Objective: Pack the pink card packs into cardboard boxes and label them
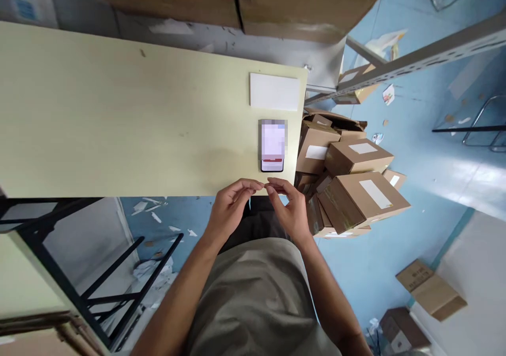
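Observation:
At the near edge of the pale yellow table (118, 124), my left hand (233, 200) and my right hand (290, 203) meet fingertip to fingertip. The thumb and fingers of each are drawn together in a pinch. Whatever lies between the tips, if anything, is too small to make out. Just beyond my fingers a smartphone (272, 164) lies flat with its screen lit, most of it blurred out. Farther back, by the table's right end, rests a flat white rectangular block (274, 91), apart from both hands.
Brown cardboard boxes with white labels (363, 192) are piled right of the table. Large cartons (177, 0) stand behind it, and a grey metal rail (427, 47) runs at the upper right. Paper scraps litter the blue floor (348, 271). Black metal legs (114, 287) are at lower left.

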Demonstrator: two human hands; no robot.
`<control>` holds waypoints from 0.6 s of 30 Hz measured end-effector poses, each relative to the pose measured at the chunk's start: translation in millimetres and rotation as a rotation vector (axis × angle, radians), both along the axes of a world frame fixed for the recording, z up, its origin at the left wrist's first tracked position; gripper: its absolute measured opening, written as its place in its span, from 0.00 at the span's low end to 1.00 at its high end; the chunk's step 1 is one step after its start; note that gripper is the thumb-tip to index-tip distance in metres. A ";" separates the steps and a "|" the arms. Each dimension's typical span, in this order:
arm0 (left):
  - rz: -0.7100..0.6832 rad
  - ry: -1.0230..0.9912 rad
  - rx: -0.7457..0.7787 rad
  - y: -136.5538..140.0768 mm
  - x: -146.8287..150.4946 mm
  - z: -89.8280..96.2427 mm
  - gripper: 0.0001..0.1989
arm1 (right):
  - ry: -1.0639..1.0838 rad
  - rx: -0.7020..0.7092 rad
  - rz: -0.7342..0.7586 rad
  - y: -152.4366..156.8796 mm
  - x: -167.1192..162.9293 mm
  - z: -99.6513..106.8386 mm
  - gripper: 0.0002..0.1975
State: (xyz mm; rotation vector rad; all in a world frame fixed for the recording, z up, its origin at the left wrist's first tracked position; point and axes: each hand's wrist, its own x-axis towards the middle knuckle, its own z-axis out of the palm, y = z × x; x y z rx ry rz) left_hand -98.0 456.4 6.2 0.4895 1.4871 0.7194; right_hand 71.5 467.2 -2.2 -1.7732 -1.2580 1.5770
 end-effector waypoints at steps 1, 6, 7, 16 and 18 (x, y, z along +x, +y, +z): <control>0.024 -0.011 0.016 -2.0 -0.8 8.1 0.14 | 0.007 0.020 0.026 1.6 -1.8 7.4 0.13; 0.143 -0.007 0.088 -23.7 -14.2 54.3 0.18 | 0.066 0.119 0.194 7.9 -17.0 40.5 0.14; 0.170 0.002 0.106 -30.7 -18.9 63.0 0.18 | 0.077 0.137 0.233 8.2 -21.8 46.3 0.14; 0.535 -0.015 0.283 -118.6 -81.3 97.4 0.19 | 0.154 0.255 0.578 -16.6 -99.0 93.5 0.15; 0.621 -0.011 0.321 -144.8 -102.6 100.6 0.21 | 0.165 0.280 0.661 -30.6 -130.0 101.1 0.14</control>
